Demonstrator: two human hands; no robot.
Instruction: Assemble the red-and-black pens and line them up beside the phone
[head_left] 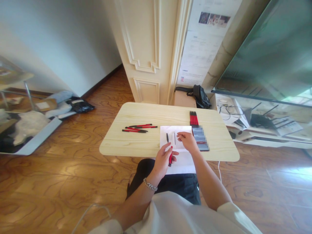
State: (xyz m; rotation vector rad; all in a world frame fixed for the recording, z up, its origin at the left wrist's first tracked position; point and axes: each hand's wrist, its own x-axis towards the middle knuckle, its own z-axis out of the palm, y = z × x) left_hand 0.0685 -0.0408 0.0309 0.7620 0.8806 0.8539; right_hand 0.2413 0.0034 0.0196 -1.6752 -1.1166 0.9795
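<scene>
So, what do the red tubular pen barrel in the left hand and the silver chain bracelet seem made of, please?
Red tubular pen barrel: probably plastic, given its bright, even colour; finish unclear at this size.
Silver chain bracelet: likely polished metal, as its links glint.

Looks like a home, prob. a living rm: glossy wood-look floor (73, 175), cream panelled woodwork (143, 35) w/ moulded trim, &, at R, a v. large dark screen (273, 55) above a low white cabinet (253, 131) w/ loose cables (226, 110) & a black device w/ antennas (262, 120). A black bag (202, 97) sits nr the wall. At L, a black plastic packet (83, 104) & other clutter lie by a metal-legged stand (17, 79). Printed sheets (201, 55) on the wall & a small pale table (143, 113) hint at home-office use.
</scene>
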